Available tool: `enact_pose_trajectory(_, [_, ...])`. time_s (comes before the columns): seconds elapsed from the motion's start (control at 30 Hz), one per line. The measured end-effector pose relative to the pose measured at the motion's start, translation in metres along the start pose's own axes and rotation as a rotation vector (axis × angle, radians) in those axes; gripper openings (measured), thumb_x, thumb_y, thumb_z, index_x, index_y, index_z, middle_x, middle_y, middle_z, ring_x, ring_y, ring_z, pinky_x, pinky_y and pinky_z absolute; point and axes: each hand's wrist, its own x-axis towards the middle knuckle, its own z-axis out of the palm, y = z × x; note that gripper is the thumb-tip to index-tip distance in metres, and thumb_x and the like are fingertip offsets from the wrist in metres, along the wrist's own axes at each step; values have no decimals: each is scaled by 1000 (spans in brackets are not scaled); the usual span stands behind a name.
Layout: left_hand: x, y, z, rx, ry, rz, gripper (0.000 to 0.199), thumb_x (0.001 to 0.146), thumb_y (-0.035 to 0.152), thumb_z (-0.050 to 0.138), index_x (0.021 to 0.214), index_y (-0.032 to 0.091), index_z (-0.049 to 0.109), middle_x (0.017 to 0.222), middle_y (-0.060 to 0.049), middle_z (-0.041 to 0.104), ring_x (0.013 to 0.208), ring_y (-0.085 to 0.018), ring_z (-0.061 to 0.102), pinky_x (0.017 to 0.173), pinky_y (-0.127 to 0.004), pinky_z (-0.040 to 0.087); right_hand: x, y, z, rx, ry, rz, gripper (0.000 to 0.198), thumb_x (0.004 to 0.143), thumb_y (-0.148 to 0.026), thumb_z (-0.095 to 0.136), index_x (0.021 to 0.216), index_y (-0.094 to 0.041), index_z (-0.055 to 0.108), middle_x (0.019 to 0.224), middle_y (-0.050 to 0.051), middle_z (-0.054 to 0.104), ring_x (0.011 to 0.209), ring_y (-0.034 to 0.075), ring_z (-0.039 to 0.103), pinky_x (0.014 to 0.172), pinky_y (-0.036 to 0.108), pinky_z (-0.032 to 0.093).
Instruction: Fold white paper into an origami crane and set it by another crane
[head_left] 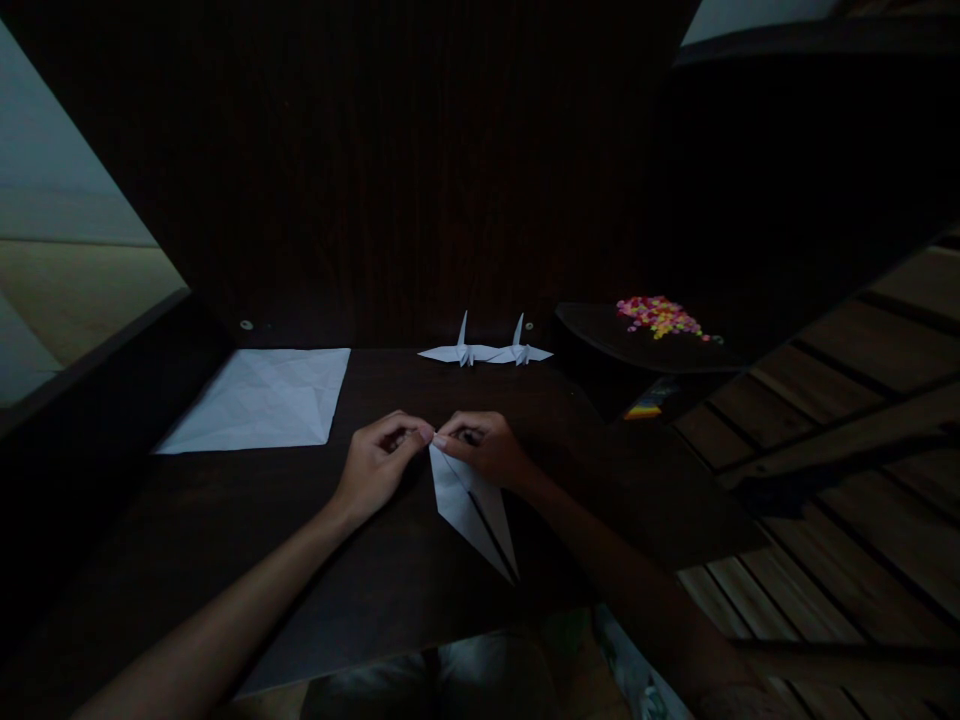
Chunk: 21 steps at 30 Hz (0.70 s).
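A piece of white folded paper (465, 505), kite-shaped with a dark gap running down its length, hangs between my hands and points toward me. My left hand (382, 455) is closed, its thumb and forefinger pinched at the paper's far tip. Right beside it, my right hand (484, 450) also pinches that tip, fingers curled over the upper edge. The fingertips of both hands nearly meet there. Beyond them stand two white folded paper cranes (465, 353), side by side with wings touching or overlapping. A creased white paper sheet (277, 400) lies flat to the left.
The dark wooden tabletop (247, 550) meets an upright dark panel (420, 180) at the back. On a small corner shelf (600, 335) at right sits a pile of colourful small pieces (664, 315). A low side wall (97, 370) borders the left. Wooden slats (862, 400) show at right.
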Motion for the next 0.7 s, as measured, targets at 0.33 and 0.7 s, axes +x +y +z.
enact_pose_trajectory(0.33, [2, -5, -1, -114, -37, -139, 18, 75, 33, 67, 74, 16, 71, 66, -1, 65, 62, -14, 55, 58, -23, 43, 0, 4, 2, 83, 7, 55, 19, 76, -34, 66, 72, -16, 69, 67, 0, 66, 61, 11, 55, 59, 23, 42])
enact_pose_trajectory(0.7, [2, -2, 2, -155, 1, -143, 19, 70, 34, 71, 70, 15, 70, 63, -1, 65, 58, -13, 57, 55, -22, 44, 1, 6, 2, 300, 8, 133, 22, 69, -38, 73, 71, -16, 67, 69, 0, 66, 62, 12, 59, 61, 24, 45])
